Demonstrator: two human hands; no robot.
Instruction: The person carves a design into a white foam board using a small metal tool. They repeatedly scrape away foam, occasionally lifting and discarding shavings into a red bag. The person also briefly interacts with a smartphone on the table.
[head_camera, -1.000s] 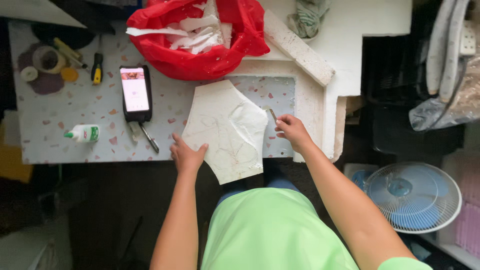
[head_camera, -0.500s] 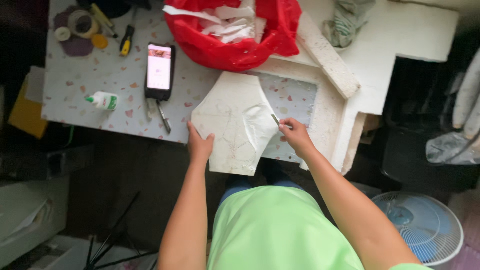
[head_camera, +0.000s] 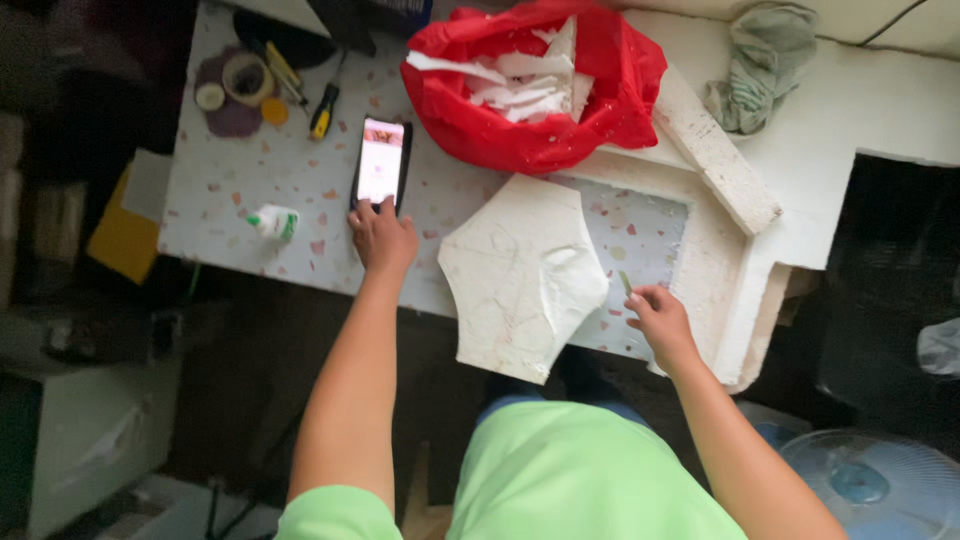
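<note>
My left hand (head_camera: 381, 237) reaches to the bottom edge of a smartphone (head_camera: 381, 162) lying on the speckled table (head_camera: 280, 180), fingertips touching it, screen lit. My right hand (head_camera: 657, 318) is closed on a small thin blade-like tool (head_camera: 625, 283), beside the right edge of a white angular foam piece (head_camera: 520, 275) that lies flat and overhangs the table's near edge. Neither hand touches the foam piece.
A red bag (head_camera: 535, 85) of white foam scraps sits at the back. White foam slabs (head_camera: 715, 150) and a frame-like sheet lie right. A small glue bottle (head_camera: 272, 221), tape roll (head_camera: 245, 78), screwdriver (head_camera: 322, 112), grey cloth (head_camera: 765, 65) and a floor fan (head_camera: 870, 485) are around.
My left hand has left the foam piece and moved left to the phone. The view has shifted, and my right hand stays by the foam's right edge with the tool.
</note>
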